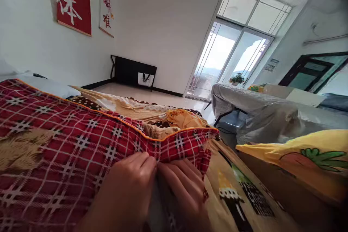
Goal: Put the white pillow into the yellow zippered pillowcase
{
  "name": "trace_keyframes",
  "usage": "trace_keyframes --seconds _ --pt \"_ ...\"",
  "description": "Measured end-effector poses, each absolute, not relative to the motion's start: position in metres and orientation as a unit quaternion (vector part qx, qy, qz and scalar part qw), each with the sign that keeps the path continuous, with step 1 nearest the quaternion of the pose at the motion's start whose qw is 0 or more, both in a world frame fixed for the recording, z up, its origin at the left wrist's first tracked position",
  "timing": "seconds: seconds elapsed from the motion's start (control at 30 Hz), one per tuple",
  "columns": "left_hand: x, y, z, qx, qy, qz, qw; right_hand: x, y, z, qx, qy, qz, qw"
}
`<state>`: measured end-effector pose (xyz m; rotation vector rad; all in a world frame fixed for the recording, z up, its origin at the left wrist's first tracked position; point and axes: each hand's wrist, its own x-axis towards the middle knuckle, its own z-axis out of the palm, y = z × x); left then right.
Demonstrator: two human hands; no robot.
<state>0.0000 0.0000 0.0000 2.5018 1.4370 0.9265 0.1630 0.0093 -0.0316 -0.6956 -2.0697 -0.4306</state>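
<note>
A red plaid pillowcase [81,134] with orange piping and a brown furry-looking print fills the left and middle of the view. It looks padded and lies over the bedding. My left hand [130,177] is closed on the cloth near its right end, thumb side toward the other hand. Close beside it, my right hand [182,181] has its fingers bent and pressed onto the same fabric. Between the two hands a greyish gap shows, too blurred to make out. The fingertips of both are tucked out of sight in the folds.
Beneath lies a tan printed blanket [231,192], with a crumpled yellow cloth [185,117] farther back. A yellow pillow with a carrot print [307,156] sits at right. Beyond are plastic-covered furniture [261,105], a black folded frame [130,70] against the wall and a glass door [217,58].
</note>
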Motion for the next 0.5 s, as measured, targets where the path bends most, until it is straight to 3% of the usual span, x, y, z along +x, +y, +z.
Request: trace_keyframes --seconds 0.5 --pt "-0.008 0.023 0.0 0.756 0.586 0.25 0.152 0.158 0.019 -0.04 -0.215 -0.849 -0.221 0.429"
